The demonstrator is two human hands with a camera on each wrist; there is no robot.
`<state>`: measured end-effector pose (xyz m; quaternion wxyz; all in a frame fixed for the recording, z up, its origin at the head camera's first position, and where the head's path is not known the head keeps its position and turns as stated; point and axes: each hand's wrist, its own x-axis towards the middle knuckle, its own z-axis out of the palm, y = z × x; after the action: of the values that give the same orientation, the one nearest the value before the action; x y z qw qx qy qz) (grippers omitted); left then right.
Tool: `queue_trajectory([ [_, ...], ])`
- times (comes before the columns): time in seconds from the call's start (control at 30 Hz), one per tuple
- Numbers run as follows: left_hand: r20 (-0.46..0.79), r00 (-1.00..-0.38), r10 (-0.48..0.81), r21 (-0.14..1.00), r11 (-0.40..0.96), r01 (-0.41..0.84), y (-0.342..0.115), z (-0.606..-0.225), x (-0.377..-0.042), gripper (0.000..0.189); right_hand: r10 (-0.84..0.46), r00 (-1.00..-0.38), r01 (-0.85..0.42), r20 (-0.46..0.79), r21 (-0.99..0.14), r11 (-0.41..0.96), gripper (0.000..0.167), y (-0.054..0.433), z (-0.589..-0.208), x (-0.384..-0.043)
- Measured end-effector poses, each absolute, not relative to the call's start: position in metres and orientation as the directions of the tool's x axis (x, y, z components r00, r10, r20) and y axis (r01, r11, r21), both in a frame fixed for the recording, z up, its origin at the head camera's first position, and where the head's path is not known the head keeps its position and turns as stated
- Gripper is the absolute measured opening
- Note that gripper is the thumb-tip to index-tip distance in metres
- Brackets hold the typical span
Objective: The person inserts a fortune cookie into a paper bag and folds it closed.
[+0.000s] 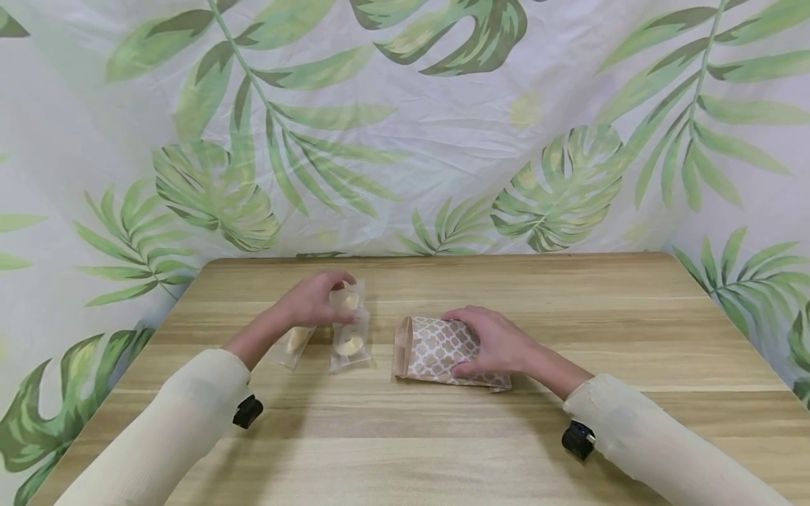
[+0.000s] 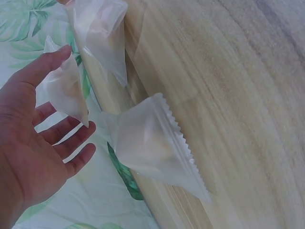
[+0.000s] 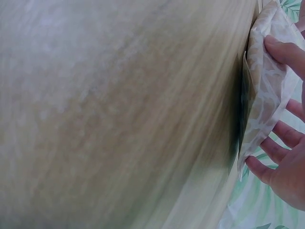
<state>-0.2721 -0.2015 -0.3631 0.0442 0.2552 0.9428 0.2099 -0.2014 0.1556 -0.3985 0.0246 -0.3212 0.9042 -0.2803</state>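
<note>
My left hand (image 1: 316, 299) reaches over the farthest of three small translucent packets, its thumb and fingers curved around the sides of this packet (image 2: 64, 90). A pale yellow piece shows through the film. Just in front lies a second packet (image 1: 351, 344) with a jagged sealed edge. The third packet (image 1: 296, 341) is under the left wrist, partly covered. To the right, a brown paper bag (image 1: 436, 351) with a white lattice pattern lies flat, its plain brown end facing left. My right hand (image 1: 496, 341) grips it, thumb on the near side and fingers on the far side.
Everything lies on a wood-grain table (image 1: 405, 436). A white cloth (image 1: 443, 140) printed with green leaves hangs behind the table's far edge and down both sides. A small black camera (image 1: 247, 411) is worn under the left sleeve, another (image 1: 579, 440) under the right.
</note>
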Motion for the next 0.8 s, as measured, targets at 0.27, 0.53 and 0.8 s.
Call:
queue_trajectory([
  [0.27, 0.056, -0.852, 0.521, 0.433, 0.756, 0.491, -0.198, -0.362, -0.269, 0.064, -0.595, -0.793, -0.566, 0.133, -0.522, 0.638, 0.087, 0.155, -0.398, -0.201],
  [0.53, 0.079, -0.826, 0.557, 0.480, 0.705, 0.522, -0.192, -0.359, -0.262, 0.065, -0.593, -0.795, -0.563, 0.128, -0.520, 0.642, 0.088, 0.155, -0.398, -0.200],
  [0.8, 0.119, -0.806, 0.580, 0.510, 0.661, 0.550, -0.189, -0.361, -0.260, 0.066, -0.593, -0.795, -0.563, 0.127, -0.519, 0.643, 0.088, 0.155, -0.398, -0.200],
])
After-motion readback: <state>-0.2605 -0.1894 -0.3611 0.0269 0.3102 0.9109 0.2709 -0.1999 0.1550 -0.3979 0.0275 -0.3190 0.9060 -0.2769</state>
